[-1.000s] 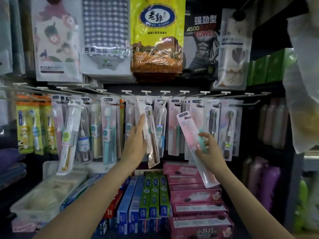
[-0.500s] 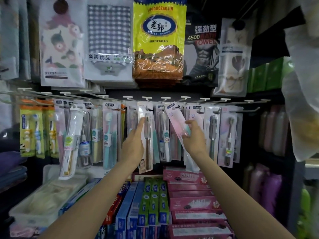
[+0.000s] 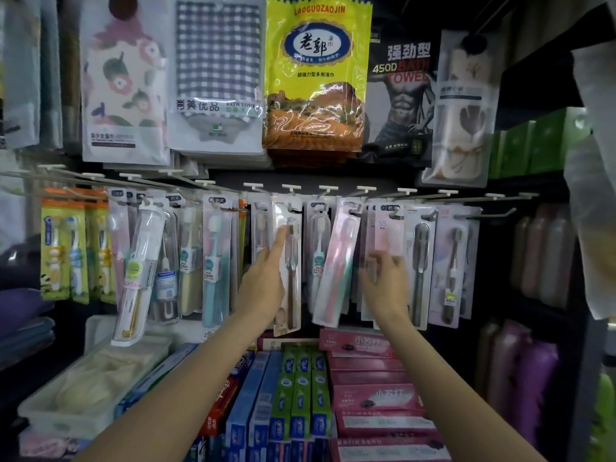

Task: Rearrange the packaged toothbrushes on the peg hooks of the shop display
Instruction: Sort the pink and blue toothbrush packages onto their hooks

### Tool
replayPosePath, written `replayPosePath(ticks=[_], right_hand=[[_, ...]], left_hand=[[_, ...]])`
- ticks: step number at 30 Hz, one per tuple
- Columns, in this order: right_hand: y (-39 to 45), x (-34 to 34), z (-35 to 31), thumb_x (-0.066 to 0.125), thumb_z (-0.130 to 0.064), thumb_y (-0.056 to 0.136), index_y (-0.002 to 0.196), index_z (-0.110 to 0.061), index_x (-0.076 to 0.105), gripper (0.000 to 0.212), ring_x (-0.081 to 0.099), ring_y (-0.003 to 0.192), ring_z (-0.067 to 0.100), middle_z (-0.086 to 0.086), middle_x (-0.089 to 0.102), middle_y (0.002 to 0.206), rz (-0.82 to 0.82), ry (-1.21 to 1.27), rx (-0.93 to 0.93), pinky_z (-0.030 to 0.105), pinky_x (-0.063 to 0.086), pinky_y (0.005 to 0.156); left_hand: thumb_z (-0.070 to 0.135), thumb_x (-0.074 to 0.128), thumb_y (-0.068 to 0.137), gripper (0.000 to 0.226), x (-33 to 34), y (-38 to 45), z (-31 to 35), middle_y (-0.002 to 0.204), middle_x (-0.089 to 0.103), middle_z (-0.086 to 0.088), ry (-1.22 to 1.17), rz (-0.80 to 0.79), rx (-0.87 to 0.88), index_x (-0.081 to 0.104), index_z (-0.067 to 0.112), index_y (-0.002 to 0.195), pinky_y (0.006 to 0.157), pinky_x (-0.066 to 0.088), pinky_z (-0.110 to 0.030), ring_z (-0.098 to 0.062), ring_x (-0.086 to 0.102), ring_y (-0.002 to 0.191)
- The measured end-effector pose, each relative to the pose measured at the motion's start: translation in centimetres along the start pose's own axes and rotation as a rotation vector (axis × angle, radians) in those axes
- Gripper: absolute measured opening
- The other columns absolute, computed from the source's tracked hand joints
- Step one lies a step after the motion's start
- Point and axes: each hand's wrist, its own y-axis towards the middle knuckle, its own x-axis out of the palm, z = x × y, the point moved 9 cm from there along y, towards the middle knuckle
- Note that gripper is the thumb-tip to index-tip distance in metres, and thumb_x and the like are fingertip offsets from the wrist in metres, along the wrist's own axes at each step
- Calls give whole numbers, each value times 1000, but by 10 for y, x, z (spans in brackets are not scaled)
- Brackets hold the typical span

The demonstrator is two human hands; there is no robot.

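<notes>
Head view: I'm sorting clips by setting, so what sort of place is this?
Most likely a small shop's toiletries aisle: packaged toothbrushes hang on peg hooks, bagged towels above, boxed toothpaste stacked below.

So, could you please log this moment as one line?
left hand: flat on brown toothbrush pack | right hand: blurred, at packs beside tilted pink toothbrush pack | pink pack: on hook

Upper row: bagged bath towels (image 3: 218, 75) hang side by side above the peg hooks (image 3: 291, 188).
Peg row: packaged toothbrushes (image 3: 216, 261) hang from the hooks, left to right.
Tilted pack: the pink toothbrush pack (image 3: 336, 265) hangs slanted between the two hands.
Left hand (image 3: 266, 278): against the clear pack with a brown brush (image 3: 290, 268).
Right hand (image 3: 388, 278): right of the tilted pack, before the packs there.
Below: boxed toothpaste (image 3: 300, 395) stacked under the peg row; plastic tub (image 3: 83, 388) to its left.
</notes>
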Motion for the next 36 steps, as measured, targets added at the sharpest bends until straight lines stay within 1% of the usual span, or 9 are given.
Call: replayPosePath(ticks=[3,8,10,14,18,22,26,32,36], right_hand=[[2,-34,21,67,-14,83,130,-9,40,54,36,122,23,13,35,134,214,-32,53,32,33,103],[11,-12,65,75,-28,76,139,-6,23,84,50,116,32,18,48,130,-34,61,241,45,46,95],[10,-7,71,70,-20,81,137,-5,26,72,54,113,32,19,52,129,-71,72,250,40,49,91],[3,-33,67,55,-2,88,127,-1,38,42,56,101,34,23,56,119,39,-125,129,36,46,73],[-2,-61,61,50,9,82,126,4,37,46,47,103,47,30,44,117,91,-469,-20,47,42,78],[4,-60,61,44,12,80,126,6,34,47,46,104,48,31,42,118,21,-533,-56,50,41,84],[0,-53,62,47,11,82,129,6,32,50,43,112,46,30,39,124,-16,-517,-28,47,40,84],[-4,-41,63,52,14,79,124,8,33,49,40,114,45,29,38,125,-16,-438,-27,47,41,83],[-10,-45,54,56,6,85,127,8,37,46,45,108,44,30,39,123,140,-259,-31,47,43,87]], left_hand=[[-12,40,87,89,1,1,-1,134,42,-14,-4,5,-8,0,40,146,76,48,-35,-27,56,92],[-12,43,86,90,5,2,1,103,50,-11,-22,13,-6,-3,40,143,64,49,-38,-22,51,69],[-11,42,88,90,5,2,2,106,51,-13,-22,22,4,-7,42,141,64,49,-37,-22,51,70],[-12,40,88,87,1,-1,1,140,39,-16,-1,24,-16,-2,36,146,84,48,-41,-35,48,114],[-12,41,88,87,2,-3,3,148,28,-18,-31,42,-40,0,38,146,80,48,-37,-32,53,108],[-13,41,87,90,10,-4,3,147,28,-21,-87,42,-64,0,42,145,77,47,-35,-39,53,107],[-12,41,87,86,5,-3,3,142,35,-15,-63,43,-43,3,38,146,62,40,-28,-19,50,70],[-9,40,89,85,-2,-6,0,131,42,-14,-1,32,-30,-4,43,140,61,35,-27,-17,43,75],[-9,40,90,85,-4,-6,2,135,40,-15,-5,37,-18,-4,41,142,72,45,-33,-26,53,91]])
